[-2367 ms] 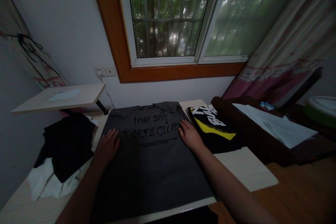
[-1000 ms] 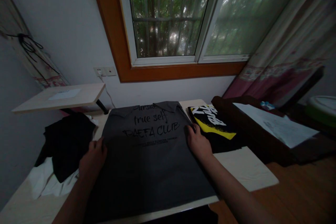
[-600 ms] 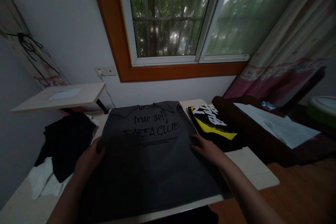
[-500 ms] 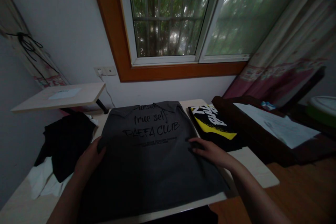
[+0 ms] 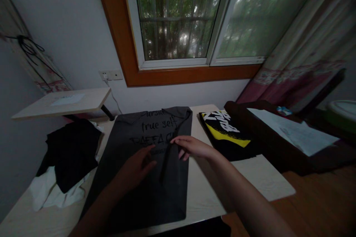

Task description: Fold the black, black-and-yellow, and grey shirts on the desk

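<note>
A dark grey shirt (image 5: 167,196) with black lettering lies on the pale table, its right side folded over toward the middle. My right hand (image 5: 194,148) pinches the loose edge of that folded flap, thumb and fingers closed on the cloth. Over the middle of the shirt is my left hand (image 5: 141,161), its index finger and thumb apart and nothing between them. Whether the left fingertips touch the fabric I cannot tell. Part of the lettering is covered by the flap and my right hand.
To the left, a black garment (image 5: 73,152) lies heaped on a white cloth (image 5: 50,189), near a small raised shelf (image 5: 94,98). A folded black and yellow garment (image 5: 222,129) rests to the right. Beyond it, white paper (image 5: 294,133) lies on a dark surface. A window (image 5: 180,18) is ahead.
The shirt's right side has been folded leftward, baring table on the right. My right hand moved left with the edge; my left hand moved from the shirt's left edge to its middle.
</note>
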Tool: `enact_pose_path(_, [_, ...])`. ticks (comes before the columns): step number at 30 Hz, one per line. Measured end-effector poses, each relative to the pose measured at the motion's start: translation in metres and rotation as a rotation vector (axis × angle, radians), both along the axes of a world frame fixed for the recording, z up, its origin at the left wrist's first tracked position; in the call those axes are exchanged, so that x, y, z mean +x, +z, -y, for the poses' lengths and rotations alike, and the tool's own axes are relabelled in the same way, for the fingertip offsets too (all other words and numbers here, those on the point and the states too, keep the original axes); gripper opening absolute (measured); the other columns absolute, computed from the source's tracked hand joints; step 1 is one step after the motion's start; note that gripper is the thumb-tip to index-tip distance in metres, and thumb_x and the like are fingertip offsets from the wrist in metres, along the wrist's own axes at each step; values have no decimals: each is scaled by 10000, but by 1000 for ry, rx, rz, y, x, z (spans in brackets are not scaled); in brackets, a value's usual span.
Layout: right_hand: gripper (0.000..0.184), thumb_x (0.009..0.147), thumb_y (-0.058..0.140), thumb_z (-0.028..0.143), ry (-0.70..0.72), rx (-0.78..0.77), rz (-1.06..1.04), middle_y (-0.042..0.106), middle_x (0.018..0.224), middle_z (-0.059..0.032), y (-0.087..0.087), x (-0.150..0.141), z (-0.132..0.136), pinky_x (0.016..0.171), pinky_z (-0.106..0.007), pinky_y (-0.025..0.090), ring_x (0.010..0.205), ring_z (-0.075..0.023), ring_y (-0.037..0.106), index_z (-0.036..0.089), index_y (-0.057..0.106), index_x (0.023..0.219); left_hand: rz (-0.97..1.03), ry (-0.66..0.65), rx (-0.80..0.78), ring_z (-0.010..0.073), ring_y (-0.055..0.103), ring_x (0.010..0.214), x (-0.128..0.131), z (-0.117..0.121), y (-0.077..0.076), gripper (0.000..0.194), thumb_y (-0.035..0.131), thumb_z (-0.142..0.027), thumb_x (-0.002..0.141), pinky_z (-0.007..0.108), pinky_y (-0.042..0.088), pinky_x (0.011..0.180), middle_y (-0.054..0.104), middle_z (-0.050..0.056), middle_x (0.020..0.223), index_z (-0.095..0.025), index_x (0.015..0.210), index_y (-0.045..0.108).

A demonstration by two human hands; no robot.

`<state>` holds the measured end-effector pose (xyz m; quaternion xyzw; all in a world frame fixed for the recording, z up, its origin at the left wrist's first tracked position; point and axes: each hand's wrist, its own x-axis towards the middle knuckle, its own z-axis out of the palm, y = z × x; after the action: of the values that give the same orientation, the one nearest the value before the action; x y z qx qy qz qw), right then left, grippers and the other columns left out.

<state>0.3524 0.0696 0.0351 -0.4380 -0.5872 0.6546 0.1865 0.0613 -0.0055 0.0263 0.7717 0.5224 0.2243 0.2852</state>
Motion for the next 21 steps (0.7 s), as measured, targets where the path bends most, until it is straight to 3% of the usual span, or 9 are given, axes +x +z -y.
enact_pose_path(4, [350,996,519,400,72,-118,-39,643,1206,-106,-12,-17,-4,564,-250,587,782,-176,754,217,565,1291,42,-57,13,261,613,1146,35,13,-4,748,654,-456,888,466,515,997,581,123,1346,-279,1548,348])
enact_pose_path(8, [386,972,554,399,73,-53,-84,662,1244,-103,-23,-10,-12,558,-231,566,773,-157,742,235,557,1321,-111,-46,86,312,530,1285,49,18,-18,838,752,-381,790,499,455,1082,519,135,1405,-271,1533,381])
enact_pose_path(10, [354,959,547,386,-31,52,-52,707,1129,-82,-32,0,-23,540,-224,536,688,-134,706,223,594,1269,-189,-9,87,307,538,1283,50,17,-24,753,703,-306,816,491,455,1086,541,138,1379,-245,1510,418])
enact_pose_path(13, [314,935,508,320,-324,314,97,714,955,-47,-49,15,-46,587,-255,532,628,-133,641,208,637,1198,-208,20,53,282,560,1293,49,13,-27,633,579,-200,879,471,451,1106,560,156,1402,-191,1494,428])
enact_pose_path(16, [328,901,512,289,-576,657,288,690,1061,-77,-63,27,-72,851,-351,552,895,-201,663,202,676,1171,-151,-13,31,247,590,1280,45,10,-22,516,512,-166,921,443,457,1113,601,133,1396,-193,1436,488])
enact_pose_path(18, [366,908,525,317,-670,820,413,649,1172,-116,-65,31,-88,1015,-407,485,1087,-246,622,192,687,1211,-126,-41,40,226,637,1205,45,11,-16,417,498,-173,944,419,490,1075,663,98,1303,-218,1353,568])
enact_pose_path(21, [445,951,514,377,-764,845,586,603,1279,-155,-59,31,-117,1120,-447,388,1254,-284,541,200,650,1336,-103,-68,81,201,679,1090,47,16,-6,331,514,-188,957,377,532,1000,707,60,1165,-249,1257,639])
